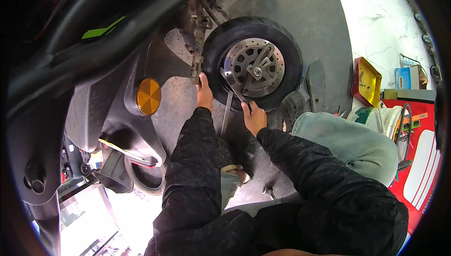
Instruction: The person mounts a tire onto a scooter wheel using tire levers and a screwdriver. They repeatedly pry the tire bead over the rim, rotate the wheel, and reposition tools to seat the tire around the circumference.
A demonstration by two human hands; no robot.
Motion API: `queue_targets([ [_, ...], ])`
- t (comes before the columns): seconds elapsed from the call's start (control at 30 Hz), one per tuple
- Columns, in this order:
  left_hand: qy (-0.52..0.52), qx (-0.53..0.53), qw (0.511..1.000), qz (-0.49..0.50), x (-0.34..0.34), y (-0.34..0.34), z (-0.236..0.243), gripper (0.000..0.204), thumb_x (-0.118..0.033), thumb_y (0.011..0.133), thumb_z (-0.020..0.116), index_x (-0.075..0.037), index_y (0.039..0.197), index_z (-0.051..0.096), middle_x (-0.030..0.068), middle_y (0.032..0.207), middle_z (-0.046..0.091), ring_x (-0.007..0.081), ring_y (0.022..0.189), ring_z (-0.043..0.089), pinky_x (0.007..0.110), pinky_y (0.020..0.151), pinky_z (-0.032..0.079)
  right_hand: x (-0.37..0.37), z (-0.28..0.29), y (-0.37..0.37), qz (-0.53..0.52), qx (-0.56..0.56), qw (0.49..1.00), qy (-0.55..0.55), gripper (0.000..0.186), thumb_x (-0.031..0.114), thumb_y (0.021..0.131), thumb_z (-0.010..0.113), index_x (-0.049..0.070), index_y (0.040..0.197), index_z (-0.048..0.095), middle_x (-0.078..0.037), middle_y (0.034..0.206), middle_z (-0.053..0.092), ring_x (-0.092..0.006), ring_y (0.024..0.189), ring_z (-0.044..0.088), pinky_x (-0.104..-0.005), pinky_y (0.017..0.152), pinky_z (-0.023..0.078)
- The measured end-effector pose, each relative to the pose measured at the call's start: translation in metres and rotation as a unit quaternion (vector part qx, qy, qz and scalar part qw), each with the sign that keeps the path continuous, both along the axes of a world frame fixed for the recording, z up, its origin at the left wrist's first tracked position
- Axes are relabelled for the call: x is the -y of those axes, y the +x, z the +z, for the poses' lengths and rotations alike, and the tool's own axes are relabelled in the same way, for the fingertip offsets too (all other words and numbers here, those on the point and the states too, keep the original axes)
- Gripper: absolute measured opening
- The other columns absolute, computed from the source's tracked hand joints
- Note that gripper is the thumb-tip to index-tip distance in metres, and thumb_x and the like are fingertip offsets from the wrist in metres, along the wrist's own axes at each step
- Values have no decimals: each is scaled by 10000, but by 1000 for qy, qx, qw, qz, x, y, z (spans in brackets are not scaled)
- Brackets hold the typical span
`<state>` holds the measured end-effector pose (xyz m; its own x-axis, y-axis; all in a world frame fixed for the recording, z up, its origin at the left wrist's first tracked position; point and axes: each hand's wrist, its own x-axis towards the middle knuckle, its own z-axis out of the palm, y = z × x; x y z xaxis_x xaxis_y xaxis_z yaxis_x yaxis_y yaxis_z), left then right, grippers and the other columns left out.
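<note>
The left hand [204,91] is gripping the black rubber tyre [253,63] of a small scooter wheel at about its 8 o'clock edge, fingers curled over the tread. The right hand [253,117] is clenching around the lower end of a long flat steel tyre lever [233,87], which is running up toward 11 o'clock and lying across the silver perforated brake disc [253,67] in the middle of the wheel. A second grey metal bar [227,115] is hanging just below the tyre, between the two hands, its lower end pointing to 6 o'clock; whether either hand is touching it I cannot tell.

The wheel is lying on the grey concrete floor [291,7], near the top centre of the view. At its 9 o'clock the dark grey plastic scooter body [108,110] is crowding in, carrying a round orange reflector [149,96], and a rusty metal bracket [197,45] is standing just beside the tyre at 10 o'clock. At the wheel's 3 o'clock a black sandal [316,84] is resting on the floor. Farther out at 3 o'clock a red and yellow plastic tray [367,82] is leaning on the white tiled floor. The person's pale green trouser knee [347,143] is sitting at 5 o'clock from the wheel, just beside the right forearm.
</note>
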<state>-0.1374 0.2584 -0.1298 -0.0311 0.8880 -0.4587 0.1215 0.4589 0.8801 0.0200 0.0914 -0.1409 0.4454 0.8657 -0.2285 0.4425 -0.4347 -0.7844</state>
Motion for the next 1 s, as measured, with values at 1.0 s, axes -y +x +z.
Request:
queue_targets([
  [1.0, -30, 175, 973, 151, -37, -11, -73, 714, -551, 1057, 506, -1, 1511, 482, 129, 1468, 571, 281, 1273, 590, 401, 1079, 478, -20, 20, -29, -1, 51, 999, 7, 403, 393, 1071, 563, 20, 921, 569, -288, 740, 662, -525, 735, 649, -588, 634, 516],
])
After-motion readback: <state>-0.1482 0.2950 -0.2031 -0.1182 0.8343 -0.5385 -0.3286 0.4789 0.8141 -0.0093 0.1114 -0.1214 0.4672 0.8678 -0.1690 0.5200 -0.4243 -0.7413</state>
